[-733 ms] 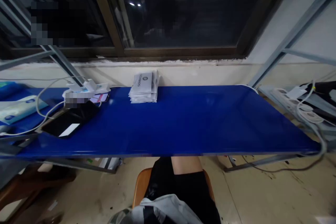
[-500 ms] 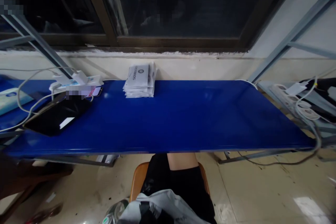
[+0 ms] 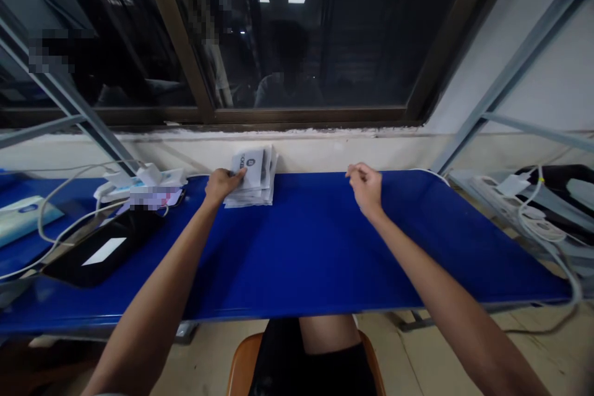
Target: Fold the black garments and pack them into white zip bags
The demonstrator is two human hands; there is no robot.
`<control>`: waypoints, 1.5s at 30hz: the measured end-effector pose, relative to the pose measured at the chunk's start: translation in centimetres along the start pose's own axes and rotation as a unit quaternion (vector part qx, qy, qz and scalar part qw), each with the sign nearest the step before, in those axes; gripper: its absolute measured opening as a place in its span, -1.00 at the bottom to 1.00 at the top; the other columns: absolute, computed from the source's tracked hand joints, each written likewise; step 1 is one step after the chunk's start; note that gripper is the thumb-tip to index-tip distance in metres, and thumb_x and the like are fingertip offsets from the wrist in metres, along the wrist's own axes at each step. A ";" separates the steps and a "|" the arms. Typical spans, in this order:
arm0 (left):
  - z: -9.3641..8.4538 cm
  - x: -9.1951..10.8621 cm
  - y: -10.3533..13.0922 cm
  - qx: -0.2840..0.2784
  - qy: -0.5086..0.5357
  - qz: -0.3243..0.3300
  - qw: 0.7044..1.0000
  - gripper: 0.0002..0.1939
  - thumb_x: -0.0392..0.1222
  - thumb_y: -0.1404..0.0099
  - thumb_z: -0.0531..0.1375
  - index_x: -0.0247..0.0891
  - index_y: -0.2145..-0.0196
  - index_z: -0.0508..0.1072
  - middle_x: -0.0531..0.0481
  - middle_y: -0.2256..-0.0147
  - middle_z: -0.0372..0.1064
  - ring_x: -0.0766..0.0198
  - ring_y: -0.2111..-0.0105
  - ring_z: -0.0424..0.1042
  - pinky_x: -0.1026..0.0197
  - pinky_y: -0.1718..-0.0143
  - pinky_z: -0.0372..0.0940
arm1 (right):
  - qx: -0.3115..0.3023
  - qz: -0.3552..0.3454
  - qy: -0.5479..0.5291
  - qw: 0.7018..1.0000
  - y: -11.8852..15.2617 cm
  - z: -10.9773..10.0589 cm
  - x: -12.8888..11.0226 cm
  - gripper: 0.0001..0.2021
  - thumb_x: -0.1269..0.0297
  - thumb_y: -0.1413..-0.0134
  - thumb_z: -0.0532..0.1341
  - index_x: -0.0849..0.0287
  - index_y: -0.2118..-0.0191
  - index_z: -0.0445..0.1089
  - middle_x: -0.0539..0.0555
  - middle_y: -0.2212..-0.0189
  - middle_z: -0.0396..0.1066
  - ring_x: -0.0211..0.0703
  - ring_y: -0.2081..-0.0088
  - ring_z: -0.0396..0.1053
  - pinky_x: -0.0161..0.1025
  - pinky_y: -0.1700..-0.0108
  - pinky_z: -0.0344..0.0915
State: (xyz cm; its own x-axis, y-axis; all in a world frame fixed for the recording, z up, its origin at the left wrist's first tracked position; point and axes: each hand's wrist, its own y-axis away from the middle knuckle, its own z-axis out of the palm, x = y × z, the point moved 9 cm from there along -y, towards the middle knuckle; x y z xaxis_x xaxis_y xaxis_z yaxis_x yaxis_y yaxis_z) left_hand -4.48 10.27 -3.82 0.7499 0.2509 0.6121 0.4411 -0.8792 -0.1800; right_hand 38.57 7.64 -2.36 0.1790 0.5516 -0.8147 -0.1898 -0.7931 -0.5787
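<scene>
A plain indoor workroom, perhaps a workshop or packing room; the exact trade cannot be told. Characteristic features include a long blue tabletop (image 3: 320,253) set within a grey metal frame (image 3: 515,62), more like a workstation than home furniture. White power strips (image 3: 139,185) with plugs and loose cables lie at both ends, and a stack of printed packets (image 3: 257,173) stands near the wall (image 3: 325,154), whose paint is rough beneath a dark window (image 3: 325,49). The glass reflects bright rectangular lights. Below are a wooden seat (image 3: 241,365) and a pale tiled floor (image 3: 394,359).
</scene>
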 end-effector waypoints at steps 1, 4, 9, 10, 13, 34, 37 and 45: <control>0.2 -0.5 0.0 0.001 -0.005 -0.009 1.000 -0.57 0.18 -0.09 0.36 -0.25 0.55 0.41 -0.34 0.36 0.51 -0.28 0.11 0.49 -0.11 0.14 0.31 | -0.029 0.005 0.015 0.999 0.7 1.3 0.4 -0.64 0.03 -0.21 0.20 0.14 0.52 0.32 -0.10 0.69 0.07 -0.33 0.64 -0.01 -0.30 0.57 -0.06; -0.7 -0.7 0.4 0.049 -0.024 -0.010 0.998 -0.61 0.15 -0.07 0.37 -0.25 0.44 0.45 -0.34 0.28 0.52 -0.31 -0.02 0.43 -0.10 0.06 0.30 | -0.148 -0.018 0.078 0.986 3.3 4.4 0.8 -0.63 0.02 -0.24 0.19 0.16 0.50 0.38 -0.10 0.69 0.13 -0.32 0.62 0.04 -0.28 0.51 -0.01; -3.9 0.4 1.4 0.152 0.037 0.045 0.987 -0.68 -0.01 -0.16 0.34 -0.26 0.23 0.44 -0.24 0.20 0.53 -0.13 0.07 0.50 -0.07 0.04 0.36 | -0.225 -0.026 0.108 0.968 5.4 5.6 0.7 -0.62 0.04 -0.27 0.17 0.17 0.49 0.41 -0.08 0.67 0.19 -0.33 0.61 0.08 -0.28 0.49 0.04; -4.0 0.8 1.7 0.155 0.081 0.064 0.983 -0.68 -0.02 -0.19 0.32 -0.24 0.18 0.42 -0.20 0.19 0.53 -0.05 0.11 0.52 -0.01 0.07 0.38 | -0.234 -0.008 0.093 0.968 5.6 5.8 0.9 -0.62 0.03 -0.27 0.18 0.18 0.48 0.41 -0.07 0.67 0.21 -0.32 0.60 0.11 -0.28 0.49 0.06; -3.1 3.0 3.9 0.134 0.294 0.150 0.934 -0.54 0.04 -0.18 0.36 -0.17 0.08 0.30 -0.08 0.18 0.52 0.13 0.19 0.55 0.15 0.19 0.42 | -0.263 0.064 -0.006 0.963 6.1 6.6 1.3 -0.66 -0.05 -0.21 0.23 0.16 0.29 0.47 0.00 0.53 0.40 -0.27 0.53 0.28 -0.30 0.47 0.21; 5.4 10.6 13.0 -0.281 0.313 0.255 0.870 -0.72 0.01 -0.22 0.35 -0.26 0.26 0.52 -0.12 0.26 0.53 0.25 0.34 0.50 0.22 0.36 0.37 | -0.404 0.196 -0.101 0.888 9.3 8.5 -0.6 -0.51 0.08 -0.11 0.33 0.07 -0.10 0.23 -0.11 0.56 0.40 -0.25 0.63 0.34 -0.34 0.64 0.20; 6.1 10.5 13.5 -0.295 0.317 0.246 0.867 -0.63 -0.05 -0.14 0.41 -0.26 0.16 0.49 -0.08 0.28 0.51 0.28 0.39 0.48 0.22 0.36 0.36 | -0.403 0.181 -0.087 0.893 9.6 8.8 -0.5 -0.54 0.04 -0.12 0.32 0.06 -0.07 0.25 -0.16 0.62 0.30 -0.29 0.66 0.23 -0.37 0.66 0.07; 8.3 10.8 15.9 -0.356 0.387 0.190 0.829 -0.48 -0.12 -0.02 0.48 -0.28 0.07 0.50 -0.01 0.37 0.50 0.26 0.39 0.48 0.19 0.29 0.39 | -0.300 0.094 -0.027 0.949 7.9 7.9 -0.8 -0.60 -0.14 -0.23 0.16 0.12 0.37 0.29 -0.11 0.59 0.13 -0.31 0.57 0.08 -0.33 0.54 -0.01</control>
State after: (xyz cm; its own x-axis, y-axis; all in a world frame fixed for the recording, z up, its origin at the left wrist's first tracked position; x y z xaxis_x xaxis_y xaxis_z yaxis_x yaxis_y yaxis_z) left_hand 14.73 2.35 -6.40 0.1053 -0.1914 0.9758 -0.3636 -0.9208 -0.1414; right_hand 29.30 2.95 -6.59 0.1440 0.3859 -0.9112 0.3727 -0.8742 -0.3113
